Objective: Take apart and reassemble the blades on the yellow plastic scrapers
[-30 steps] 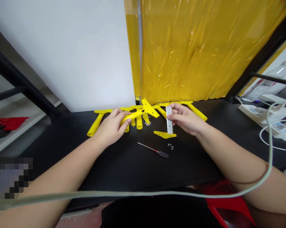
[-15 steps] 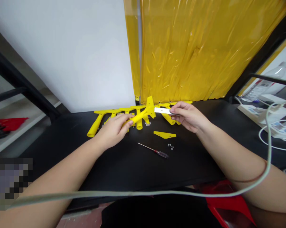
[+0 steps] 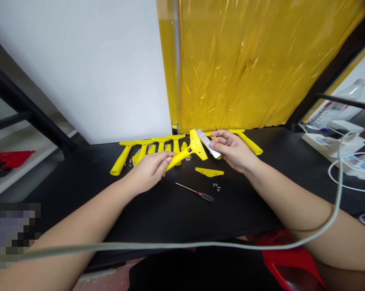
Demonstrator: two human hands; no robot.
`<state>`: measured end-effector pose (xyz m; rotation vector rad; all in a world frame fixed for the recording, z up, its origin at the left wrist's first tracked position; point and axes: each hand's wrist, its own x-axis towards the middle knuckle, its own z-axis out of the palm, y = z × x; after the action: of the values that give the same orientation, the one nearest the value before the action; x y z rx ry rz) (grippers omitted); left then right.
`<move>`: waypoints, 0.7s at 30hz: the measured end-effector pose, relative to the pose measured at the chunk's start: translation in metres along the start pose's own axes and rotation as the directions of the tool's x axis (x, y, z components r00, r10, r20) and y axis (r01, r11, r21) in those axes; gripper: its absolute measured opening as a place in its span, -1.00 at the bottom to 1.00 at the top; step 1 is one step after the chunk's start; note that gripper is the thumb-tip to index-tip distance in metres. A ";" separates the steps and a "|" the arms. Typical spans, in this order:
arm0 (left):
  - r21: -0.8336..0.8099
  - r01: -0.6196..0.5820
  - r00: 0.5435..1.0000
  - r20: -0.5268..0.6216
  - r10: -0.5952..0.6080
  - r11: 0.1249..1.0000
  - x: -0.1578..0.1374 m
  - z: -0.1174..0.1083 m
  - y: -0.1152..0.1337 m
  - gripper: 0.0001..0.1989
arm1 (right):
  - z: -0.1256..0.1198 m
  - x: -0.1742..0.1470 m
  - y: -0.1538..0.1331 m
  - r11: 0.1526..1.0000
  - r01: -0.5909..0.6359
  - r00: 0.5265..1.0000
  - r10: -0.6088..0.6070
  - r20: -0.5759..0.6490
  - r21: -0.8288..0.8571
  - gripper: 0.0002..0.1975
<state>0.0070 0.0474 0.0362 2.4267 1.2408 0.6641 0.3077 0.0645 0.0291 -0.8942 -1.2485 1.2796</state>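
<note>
My left hand [image 3: 153,169] is wrapped round the handle of a yellow scraper [image 3: 198,146], its wide head tilted up and to the right. Between the thumb and fingers of my right hand [image 3: 231,149] is a flat silver scraper blade [image 3: 208,144], held close along the head's right edge; whether they touch I cannot tell. Below them on the black table lies a loose yellow cover plate [image 3: 209,172] with small holes. Nearer to me rests a screwdriver [image 3: 197,193] with a dark handle, and beside it a few small screws and nuts [image 3: 216,187].
Behind my hands several yellow scraper handles [image 3: 120,161] stand in a row along the back of the table [image 3: 140,218]. A pale cable [image 3: 200,245] loops across the front. White power strips [image 3: 324,147] and a plastic bottle [image 3: 340,103] are at the right.
The scraper in my left hand has turned so that its head's flat face shows. My right hand has tilted the blade from nearly level to slanting, alongside the head.
</note>
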 end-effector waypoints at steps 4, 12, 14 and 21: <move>-0.015 0.001 1.000 0.003 -0.001 1.000 0.000 0.000 0.007 -0.57 | 0.002 0.001 0.001 0.999 0.006 1.000 -0.007 0.017 0.040 -0.51; -0.031 0.030 0.999 0.032 -0.029 0.999 -0.003 0.009 0.013 -0.56 | 0.007 0.005 0.009 0.994 -0.082 0.994 0.087 -0.064 0.073 -0.56; -0.040 0.028 0.998 0.049 -0.026 0.999 -0.001 0.011 0.020 -0.55 | 0.010 0.004 0.009 0.985 -0.150 0.987 0.154 -0.044 0.080 -0.61; 0.334 0.071 0.994 -0.103 -0.038 0.940 -0.058 -0.040 0.031 -0.55 | 0.003 0.004 0.002 0.981 -0.172 0.985 0.173 0.004 0.092 -0.78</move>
<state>-0.0237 -0.0140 0.0697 2.6456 1.5678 0.5973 0.3036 0.0681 0.0280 -0.9536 -1.1185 1.4600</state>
